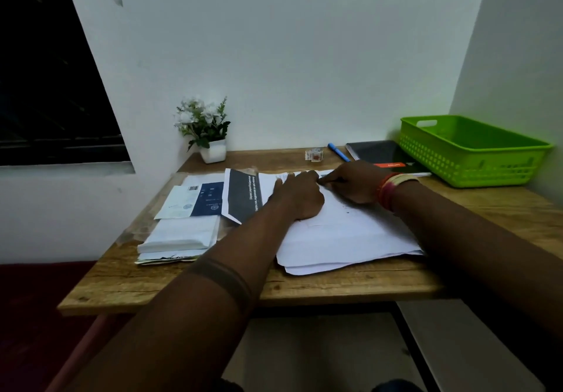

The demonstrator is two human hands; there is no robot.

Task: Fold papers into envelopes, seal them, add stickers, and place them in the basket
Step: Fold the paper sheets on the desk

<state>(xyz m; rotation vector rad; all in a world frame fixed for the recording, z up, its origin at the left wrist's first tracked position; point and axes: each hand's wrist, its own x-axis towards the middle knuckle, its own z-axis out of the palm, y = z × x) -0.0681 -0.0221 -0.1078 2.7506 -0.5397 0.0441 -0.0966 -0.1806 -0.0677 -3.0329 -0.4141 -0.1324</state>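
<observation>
A stack of white papers (341, 236) lies in the middle of the wooden table (304, 285). The top sheet's left part is turned over, showing a dark printed band (242, 193). My left hand (297, 196) rests flat on the top sheet with its fingers pointing to the far edge. My right hand (350, 183) lies just beside it, its index finger pressing the paper near the far edge. A pile of white envelopes (179, 236) sits to the left. The green plastic basket (469, 151) stands at the back right.
A blue printed leaflet (204, 199) lies on the envelope pile. At the back of the table are a small potted plant (210, 129), a small clear box (314, 154), a blue pen (338, 151) and a dark notebook (380, 154). White walls close the back and right.
</observation>
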